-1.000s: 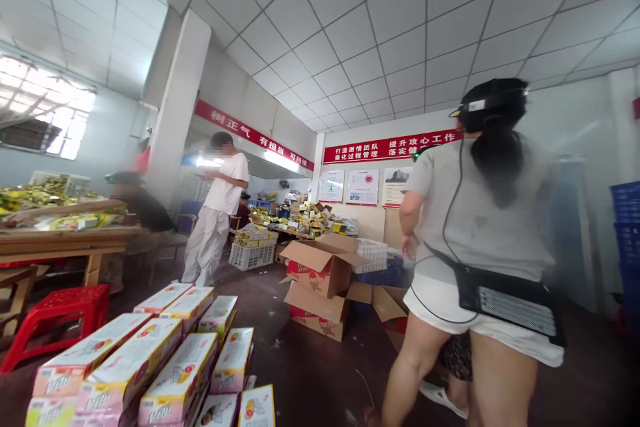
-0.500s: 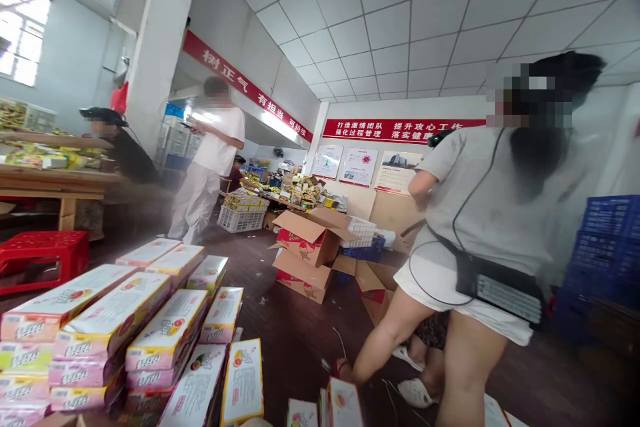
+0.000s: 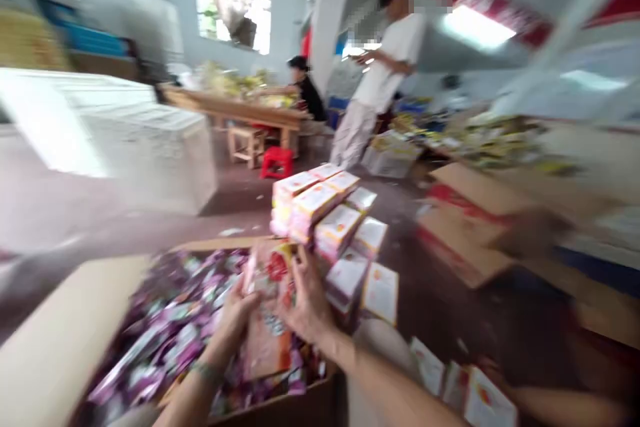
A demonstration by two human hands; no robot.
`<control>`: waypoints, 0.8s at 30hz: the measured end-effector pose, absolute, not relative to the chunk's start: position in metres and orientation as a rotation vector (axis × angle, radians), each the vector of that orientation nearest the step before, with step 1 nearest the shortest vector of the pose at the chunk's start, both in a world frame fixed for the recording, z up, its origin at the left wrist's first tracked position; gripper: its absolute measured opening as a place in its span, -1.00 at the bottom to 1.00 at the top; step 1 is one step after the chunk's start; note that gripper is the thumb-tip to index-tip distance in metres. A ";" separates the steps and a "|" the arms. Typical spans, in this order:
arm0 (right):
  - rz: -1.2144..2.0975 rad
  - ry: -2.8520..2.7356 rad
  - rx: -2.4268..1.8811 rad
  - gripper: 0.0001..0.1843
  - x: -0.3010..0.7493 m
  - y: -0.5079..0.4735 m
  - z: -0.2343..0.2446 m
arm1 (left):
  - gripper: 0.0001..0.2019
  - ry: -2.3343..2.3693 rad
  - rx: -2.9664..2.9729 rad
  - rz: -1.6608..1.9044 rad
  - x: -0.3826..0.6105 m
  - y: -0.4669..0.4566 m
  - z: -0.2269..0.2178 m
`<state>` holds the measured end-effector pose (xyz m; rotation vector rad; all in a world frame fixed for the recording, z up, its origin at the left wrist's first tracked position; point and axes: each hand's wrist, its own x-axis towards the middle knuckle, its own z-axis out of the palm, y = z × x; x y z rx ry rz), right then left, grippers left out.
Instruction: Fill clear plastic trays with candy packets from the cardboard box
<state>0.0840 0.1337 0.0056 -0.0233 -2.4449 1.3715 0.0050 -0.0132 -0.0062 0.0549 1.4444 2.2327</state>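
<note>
We hold a flat printed packet (image 3: 267,320) between both hands over an open carton (image 3: 45,347). Our left hand (image 3: 235,317) grips its left edge and our right hand (image 3: 305,303) its right edge, fingers (image 3: 293,280) closed around the packet. The picture is blurred, so the print cannot be read. The packet stands nearly upright, its long axis running from the carton's near wall up and away from us, its face turned toward us.

The carton is filled with loose purple sachets (image 3: 175,320), which lie under and to the left of the packet. Just beyond the carton's far right corner stands a stack of pink and yellow boxes (image 3: 320,210), close to our right hand. More such boxes (image 3: 470,393) lie on the floor to the right of the carton.

Left of the carton a white chest (image 3: 150,153) stands, with bare dark floor (image 3: 240,200) between them. Well beyond the carton, a person in white (image 3: 375,80) stands and another person (image 3: 305,90) sits at a wooden worktop (image 3: 240,110). Opened cardboard boxes (image 3: 475,213) lie right of the stack.
</note>
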 end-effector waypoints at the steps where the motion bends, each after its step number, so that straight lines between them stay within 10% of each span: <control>1: 1.149 -2.450 0.019 -0.27 0.072 0.135 -0.005 | -0.25 1.433 0.084 2.264 0.003 -0.015 -0.009; 6: 0.399 -2.487 0.506 -0.89 0.045 0.139 -0.037 | -0.27 1.589 0.045 2.218 -0.015 -0.022 -0.026; 12: 0.360 -2.706 0.944 -0.61 0.043 0.137 -0.032 | -0.22 1.684 -0.020 2.096 -0.021 -0.044 -0.027; 24: 0.886 -2.347 0.835 -0.64 0.065 0.152 0.006 | -0.57 1.244 -0.344 2.006 -0.028 -0.066 -0.018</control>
